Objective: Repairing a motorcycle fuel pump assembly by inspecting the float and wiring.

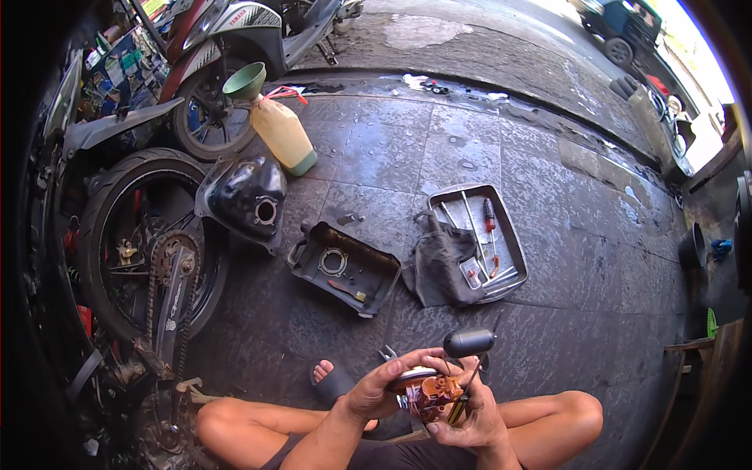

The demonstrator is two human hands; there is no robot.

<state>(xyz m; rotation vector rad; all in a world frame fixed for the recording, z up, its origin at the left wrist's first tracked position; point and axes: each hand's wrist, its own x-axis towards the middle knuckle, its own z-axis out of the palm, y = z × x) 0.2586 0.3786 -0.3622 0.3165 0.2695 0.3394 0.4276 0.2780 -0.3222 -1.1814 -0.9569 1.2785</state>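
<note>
My left hand (372,392) grips an orange-brown plastic fuel pump assembly (437,389) by its round, dark-rimmed flange (410,378). A dark cylindrical float (468,342) sticks up from it on a thin arm. My right hand (470,431) closes on the lower right of the assembly, along with a slim tool with a yellow-and-black handle (459,407). A metal tool end (388,352) shows just behind my left hand.
Ahead lie a black fuel tank (243,188), a funnel-topped jug (282,141), a dark tray (313,298) and a tool tray (517,258) with cloth. A rear wheel (110,196) and scooter (258,39) stand left; a bucket (692,247) right; a vehicle (619,39) on the road.
</note>
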